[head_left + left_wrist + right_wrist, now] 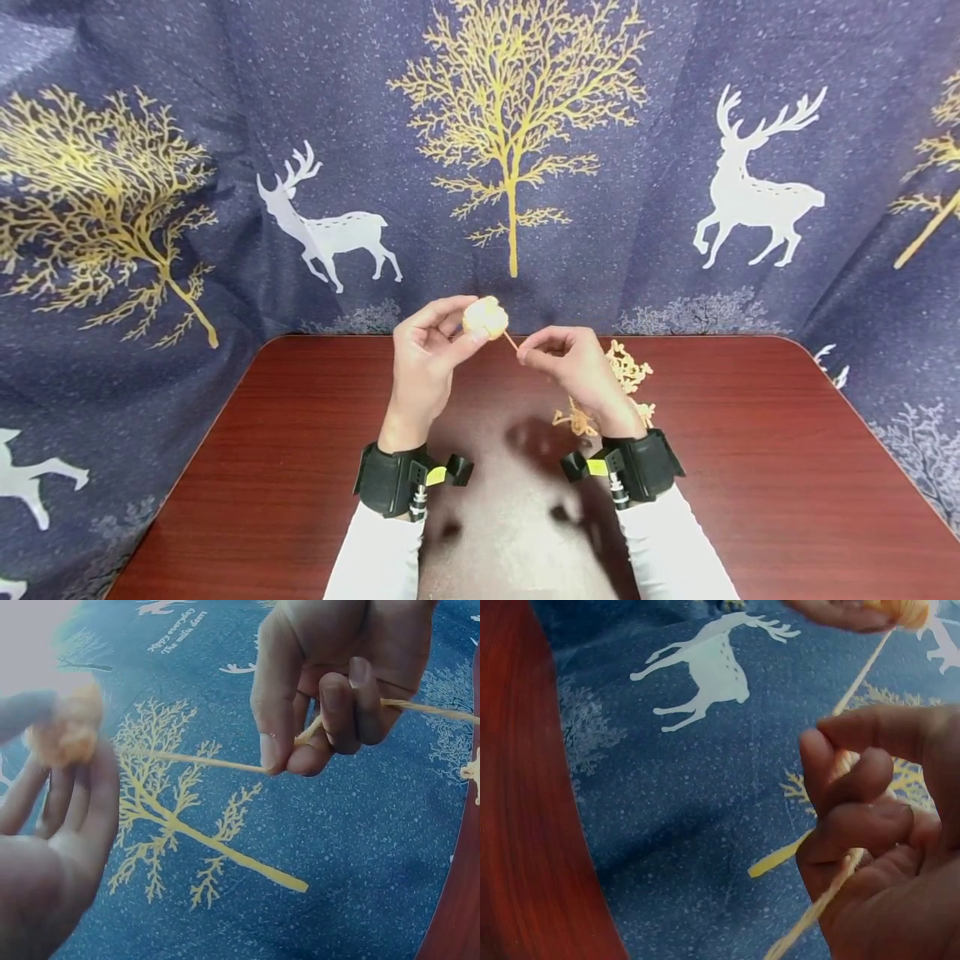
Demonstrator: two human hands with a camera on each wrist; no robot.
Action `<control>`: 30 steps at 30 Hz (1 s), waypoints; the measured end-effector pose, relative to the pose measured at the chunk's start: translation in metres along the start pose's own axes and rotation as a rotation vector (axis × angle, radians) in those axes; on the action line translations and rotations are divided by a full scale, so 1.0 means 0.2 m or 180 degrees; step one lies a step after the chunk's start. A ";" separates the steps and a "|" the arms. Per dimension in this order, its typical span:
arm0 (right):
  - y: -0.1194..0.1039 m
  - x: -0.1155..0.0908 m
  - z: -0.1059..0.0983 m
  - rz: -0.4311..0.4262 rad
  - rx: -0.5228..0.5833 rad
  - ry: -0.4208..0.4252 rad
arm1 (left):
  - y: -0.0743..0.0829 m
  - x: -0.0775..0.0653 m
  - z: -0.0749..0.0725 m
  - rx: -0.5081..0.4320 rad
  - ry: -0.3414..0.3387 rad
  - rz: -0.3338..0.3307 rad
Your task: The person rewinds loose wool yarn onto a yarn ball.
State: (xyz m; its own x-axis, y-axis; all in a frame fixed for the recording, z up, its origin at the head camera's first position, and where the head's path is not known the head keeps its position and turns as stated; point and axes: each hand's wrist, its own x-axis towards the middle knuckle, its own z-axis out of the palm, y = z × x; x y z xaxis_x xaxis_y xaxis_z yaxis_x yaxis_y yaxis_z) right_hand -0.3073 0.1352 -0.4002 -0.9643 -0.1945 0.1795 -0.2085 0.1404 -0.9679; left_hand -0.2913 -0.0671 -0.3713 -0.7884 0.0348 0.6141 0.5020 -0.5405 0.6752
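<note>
A small ball of pale yellow yarn (486, 317) is held up between the thumb and fingers of my left hand (422, 367), above the far part of the table. From the ball a taut yarn strand (202, 760) runs across to my right hand (577, 367), whose thumb and index finger pinch it. In the right wrist view, the tail of the yarn (810, 924) passes through the curled fingers and leaves below the palm. Loose, tangled yarn (628, 367) lies on the table behind and beside the right wrist, partly hidden by it.
The reddish-brown table (300, 467) has rounded far corners. Right behind it hangs a dark blue cloth (570, 283) printed with white deer and golden trees. Black bands with small cameras circle both wrists.
</note>
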 end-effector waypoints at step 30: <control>-0.14 -0.08 0.01 -0.0640 -0.0247 -0.0606 | -0.09 0.00 -0.06 0.2473 0.0826 -0.0158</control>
State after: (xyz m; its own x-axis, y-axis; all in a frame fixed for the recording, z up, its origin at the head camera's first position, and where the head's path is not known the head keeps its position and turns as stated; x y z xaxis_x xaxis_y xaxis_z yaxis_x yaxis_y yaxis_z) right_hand -0.2854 0.1328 -0.3763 -0.8560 -0.4036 0.3230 -0.4113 0.1531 -0.8985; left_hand -0.3054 -0.0675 -0.3886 -0.8255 -0.2036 0.5264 0.4923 0.1964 0.8480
